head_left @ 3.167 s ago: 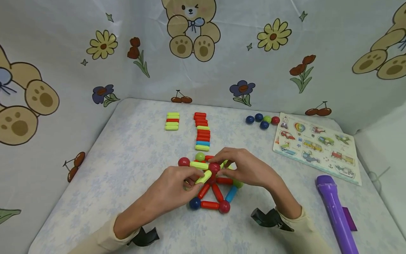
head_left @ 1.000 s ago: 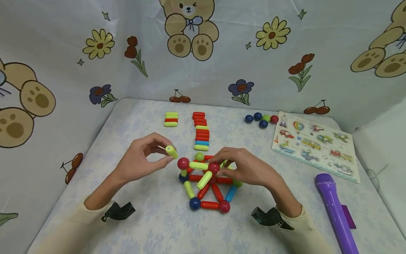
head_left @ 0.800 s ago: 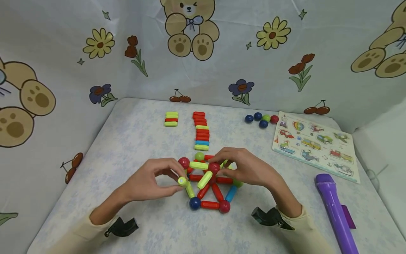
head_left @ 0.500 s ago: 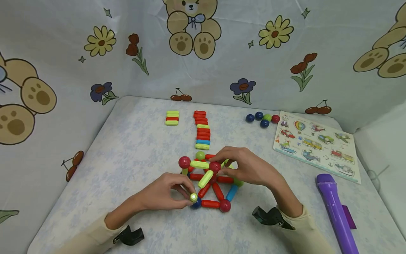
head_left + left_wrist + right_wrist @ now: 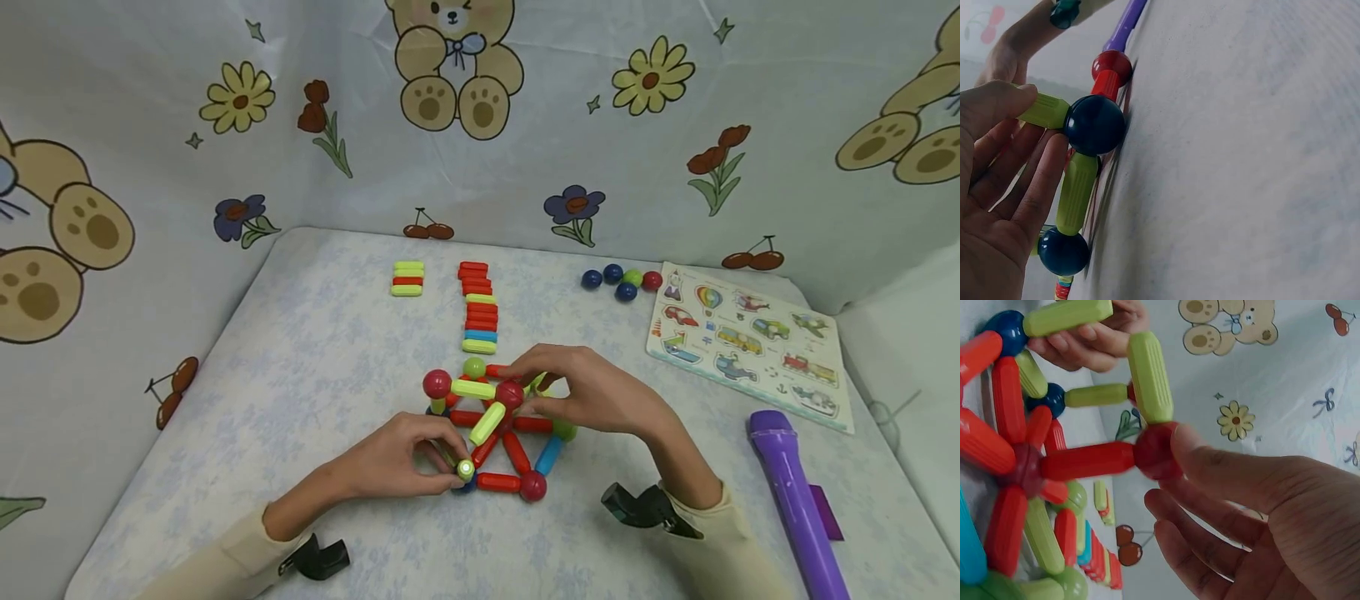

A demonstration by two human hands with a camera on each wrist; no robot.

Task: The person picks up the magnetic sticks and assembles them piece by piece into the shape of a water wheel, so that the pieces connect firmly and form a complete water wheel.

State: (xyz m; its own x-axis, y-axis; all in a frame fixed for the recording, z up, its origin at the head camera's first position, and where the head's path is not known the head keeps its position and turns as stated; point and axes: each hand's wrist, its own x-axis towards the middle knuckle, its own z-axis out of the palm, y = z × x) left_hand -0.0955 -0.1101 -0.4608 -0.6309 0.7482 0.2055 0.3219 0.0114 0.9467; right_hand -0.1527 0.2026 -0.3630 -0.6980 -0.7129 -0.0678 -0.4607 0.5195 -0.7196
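In the head view my left hand [image 5: 397, 454] pinches a yellow-green magnetic rod [image 5: 1047, 112] between thumb and fingers. The rod's lower end meets a dark blue ball [image 5: 1094, 125] at the near left corner of a ball-and-rod structure [image 5: 516, 450]. My right hand [image 5: 600, 392] holds the raised red ball [image 5: 1155, 453], thumb on one side and a finger close on the other. A red rod [image 5: 1088, 461] joins this ball to the base's centre ball [image 5: 1022, 469]. A second yellow-green rod [image 5: 1150, 378] sticks out from it, its far end free.
Behind the structure lie a long row of rods [image 5: 481, 317] and a short row [image 5: 407, 281]. Several loose balls [image 5: 626, 292] sit at the back right, beside a picture board [image 5: 750, 342]. A purple microphone [image 5: 795, 500] lies at the right.
My left hand left one rod sticking out from the raised red ball. It brought another from the left down to the near blue ball. The short row has fewer rods. My right hand barely shifts.
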